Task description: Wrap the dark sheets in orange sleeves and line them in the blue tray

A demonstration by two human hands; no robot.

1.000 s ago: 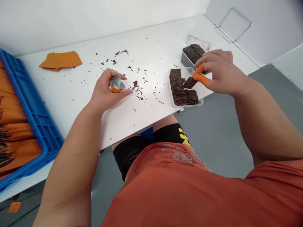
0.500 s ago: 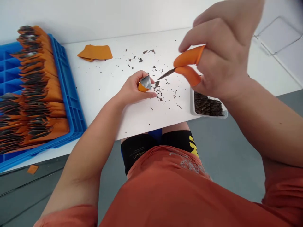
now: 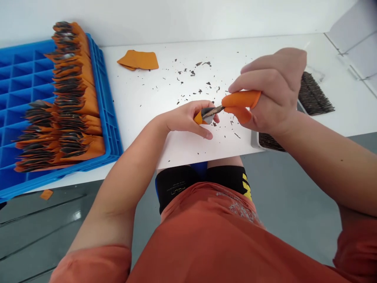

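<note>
My left hand [image 3: 188,120] grips a small orange pouch [image 3: 198,118] with a silvery lining, its mouth spread toward the right. My right hand [image 3: 271,94] wears orange finger cots [image 3: 241,99] on thumb and forefinger. Between those two fingertips is pinched a thin, dark brown flat piece [image 3: 218,110], tilted, with its lower end at the pouch's mouth. How deep it reaches inside is hard to see. Dark crumbs [image 3: 193,73] lie scattered on the white table [image 3: 182,151] around both hands.
On the left stands a blue divided crate [image 3: 101,74], partly filled with orange pouches [image 3: 88,98] holding dark pieces. Flat orange pouches [image 3: 144,60] lie behind. At right, a clear tub [image 3: 255,139] and a stack of dark pieces [image 3: 315,94] sit partly behind my right arm.
My right hand has brought the dark piece down to the pouch's mouth; before, it hung apart from it. The whole view has shifted, showing more of the crate and the right-hand stack.
</note>
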